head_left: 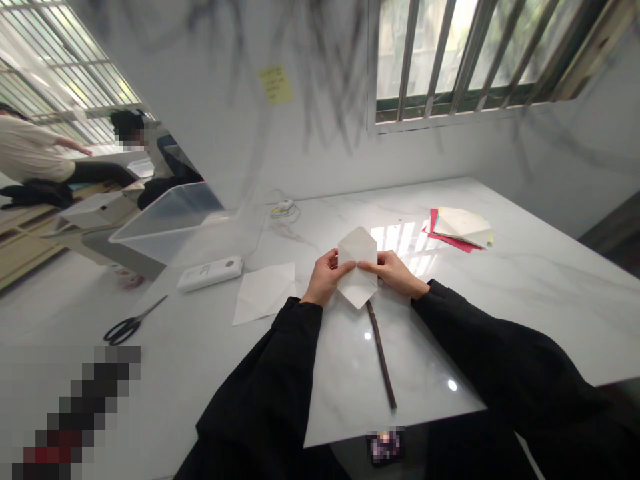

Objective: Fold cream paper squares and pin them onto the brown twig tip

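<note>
White marble-look table (525, 280): black-handled scissors (131, 325), white power strip (209, 273), flat white paper sheet (264, 292), thin brown stick (382, 353), stack of coloured papers (459, 229), clear plastic bin (190, 223).

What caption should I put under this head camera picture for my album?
Both hands, left hand and right hand, hold a folded white paper above a thin stick on the marble table.

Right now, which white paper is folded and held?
The folded white paper, pinched between left hand and right hand; the flat sheet lies untouched on the table.
</note>
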{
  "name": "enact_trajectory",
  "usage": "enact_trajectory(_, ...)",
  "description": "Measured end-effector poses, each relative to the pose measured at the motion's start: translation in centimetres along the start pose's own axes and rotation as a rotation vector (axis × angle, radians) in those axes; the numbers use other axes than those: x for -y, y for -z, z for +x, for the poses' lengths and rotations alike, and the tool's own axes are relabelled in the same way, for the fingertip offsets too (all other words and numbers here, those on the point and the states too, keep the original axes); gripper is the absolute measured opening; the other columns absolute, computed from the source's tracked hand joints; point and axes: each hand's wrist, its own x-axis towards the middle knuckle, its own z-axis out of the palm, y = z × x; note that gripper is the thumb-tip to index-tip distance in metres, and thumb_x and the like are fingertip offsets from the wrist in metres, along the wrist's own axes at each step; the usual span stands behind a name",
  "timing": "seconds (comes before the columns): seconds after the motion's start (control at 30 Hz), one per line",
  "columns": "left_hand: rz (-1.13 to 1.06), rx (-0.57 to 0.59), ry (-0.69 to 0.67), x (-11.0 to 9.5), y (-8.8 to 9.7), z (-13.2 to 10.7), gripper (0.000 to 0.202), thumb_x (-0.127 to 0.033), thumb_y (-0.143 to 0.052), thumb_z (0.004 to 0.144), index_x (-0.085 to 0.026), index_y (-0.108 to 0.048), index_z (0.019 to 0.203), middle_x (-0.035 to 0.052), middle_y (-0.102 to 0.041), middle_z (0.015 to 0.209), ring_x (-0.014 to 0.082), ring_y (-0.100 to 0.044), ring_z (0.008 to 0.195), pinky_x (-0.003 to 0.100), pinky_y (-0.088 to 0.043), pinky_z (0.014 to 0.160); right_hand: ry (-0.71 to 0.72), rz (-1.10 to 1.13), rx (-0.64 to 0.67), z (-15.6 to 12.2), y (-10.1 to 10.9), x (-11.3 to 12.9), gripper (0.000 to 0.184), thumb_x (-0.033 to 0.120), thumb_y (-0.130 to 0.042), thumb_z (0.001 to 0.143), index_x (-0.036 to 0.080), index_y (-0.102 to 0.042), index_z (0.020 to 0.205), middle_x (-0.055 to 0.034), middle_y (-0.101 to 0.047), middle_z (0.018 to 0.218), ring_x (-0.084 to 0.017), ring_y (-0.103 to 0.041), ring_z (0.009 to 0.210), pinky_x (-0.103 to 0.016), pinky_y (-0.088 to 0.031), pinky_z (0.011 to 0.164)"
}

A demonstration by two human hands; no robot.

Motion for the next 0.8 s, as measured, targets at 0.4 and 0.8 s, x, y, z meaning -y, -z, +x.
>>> enact_trajectory(0.4, 0.397, 0.045, -0.243, -3.1, 1.7, -0.4, 0.044, -0.032, -0.086, 0.079, -0.022, -0.076, 0.121, 0.0059, -0.075, 0.105, 0.0139, -0.072, 0.076, 0.027, -0.060, 0.075, -0.033, 0.249, -0.187, 1.2, 1.7, -0.1, 0.040, 0.049, -0.097, 0.073, 0.019, -0.076, 0.088, -0.0110, -0.082, 0.091, -0.029, -0.077, 0.082, -0.040, -0.064, 0.074)
enact_trajectory(0.8, 0.506, 0.120, -0.281, -2.6, 1.0, -0.7, 0.038, -0.037, -0.088, 0.080, -0.020, -0.077, 0.112, 0.0078, -0.078, 0.115, 0.0149, -0.074, 0.083, 0.029, -0.064, 0.081, -0.111, 0.301, -0.218, 1.3, 1.8, 0.4, 0.025, 0.036, -0.086, 0.088, 0.015, -0.075, 0.094, -0.0105, -0.081, 0.089, -0.023, -0.076, 0.077, -0.033, -0.064, 0.076)
